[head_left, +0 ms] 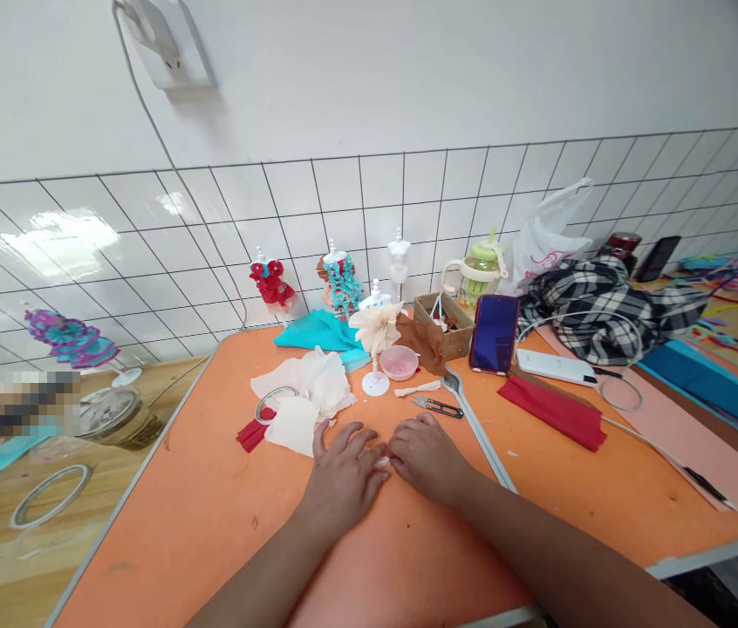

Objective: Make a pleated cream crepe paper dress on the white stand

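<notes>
My left hand (345, 475) rests low over the orange table, its outer fingers loosely spread and its thumb and forefinger pinched. My right hand (427, 453) is curled closed against it. Between the fingertips of both hands shows a small piece of cream crepe paper (382, 461), mostly hidden. Just beyond stand a small white dress form (375, 381) with a pleated cream paper piece on it and a pink bowl (399, 363). Thread snips (440, 406) and a narrow cream paper strip (417, 389) lie near my right hand. Cream crepe sheets (317, 384) lie beyond my left hand.
A tape roll (276, 405) sits on the cream sheets. Behind are turquoise crepe paper (323, 334), dressed forms (270, 283), a cardboard box (457, 338) and a lidded cup (481, 270). To the right are an upright phone (495, 334), a white power bank (556, 366) and red crepe paper (552, 412).
</notes>
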Available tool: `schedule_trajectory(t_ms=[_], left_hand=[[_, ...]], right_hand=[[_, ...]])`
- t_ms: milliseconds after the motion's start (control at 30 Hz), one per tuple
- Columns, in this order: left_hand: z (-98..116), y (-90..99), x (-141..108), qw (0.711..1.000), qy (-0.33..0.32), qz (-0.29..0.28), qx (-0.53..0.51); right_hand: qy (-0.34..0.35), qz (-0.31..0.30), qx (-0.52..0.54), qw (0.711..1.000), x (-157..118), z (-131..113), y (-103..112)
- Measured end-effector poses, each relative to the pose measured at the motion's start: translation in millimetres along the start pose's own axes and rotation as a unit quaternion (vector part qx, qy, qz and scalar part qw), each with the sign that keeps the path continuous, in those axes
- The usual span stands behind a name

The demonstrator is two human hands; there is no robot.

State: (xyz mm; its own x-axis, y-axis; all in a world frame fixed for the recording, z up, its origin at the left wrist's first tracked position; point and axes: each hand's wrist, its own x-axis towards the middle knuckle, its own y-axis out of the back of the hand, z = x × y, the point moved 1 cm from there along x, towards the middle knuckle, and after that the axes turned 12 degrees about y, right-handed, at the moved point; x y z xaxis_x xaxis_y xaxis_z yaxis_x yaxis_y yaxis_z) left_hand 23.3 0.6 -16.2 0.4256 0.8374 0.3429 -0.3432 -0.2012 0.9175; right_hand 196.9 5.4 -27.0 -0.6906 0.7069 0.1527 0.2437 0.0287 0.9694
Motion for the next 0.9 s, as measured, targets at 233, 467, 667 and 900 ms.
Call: schedule_trajectory(t_ms=[233, 467, 667, 900], left_hand=[[-4.8, 3.2, 3.5, 0.997, -0.031, -0.06, 0.03], [-5.9, -3.4, 5.5, 0.997, -0.026, -0.063, 0.03], [1.7, 1.6, 9.1, 0.997, -0.012, -0.064, 0.043], [5.1, -4.7, 15.9, 0.995, -0.026, -0.07, 0.059]], right_hand=[[-0.033, -0.012, -0.022, 0.999, 2.9, 4.2, -2.5], [0.026, -0.014, -0.024, 0.999, -2.9, 8.8, -2.6], [0.054, 0.012, -0.045, 0.997, -5.0, 10.6, -2.8], [0.076, 0.01, -0.04, 0.996, -5.1, 12.3, -0.1]])
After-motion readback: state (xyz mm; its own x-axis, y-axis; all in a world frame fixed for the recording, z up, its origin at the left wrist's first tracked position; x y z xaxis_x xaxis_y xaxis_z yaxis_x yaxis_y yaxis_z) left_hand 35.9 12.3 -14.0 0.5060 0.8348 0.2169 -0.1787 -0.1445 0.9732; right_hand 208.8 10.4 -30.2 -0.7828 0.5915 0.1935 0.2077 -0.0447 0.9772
